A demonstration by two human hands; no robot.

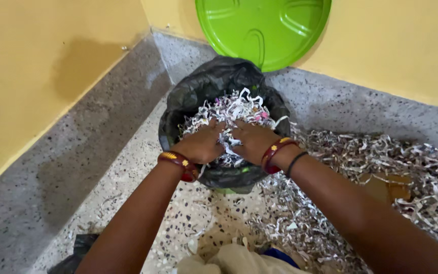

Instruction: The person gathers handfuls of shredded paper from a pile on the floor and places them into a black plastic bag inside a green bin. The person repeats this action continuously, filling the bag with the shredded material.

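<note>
Head view: both hands are pressed flat on shredded paper (239,109) in a black-lined bin (198,91). Left hand (201,144) and right hand (252,141) are spread open, nothing gripped. Fingertips are hidden under the shreds. More shreds (381,157) are piled right of the fingers.

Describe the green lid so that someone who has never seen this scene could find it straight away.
Start at the yellow wall at the top of the view. The lid leans against it, just behind the bin lined with a black bag. It is the only bright green, round thing, with raised curved ridges on its face.
</note>
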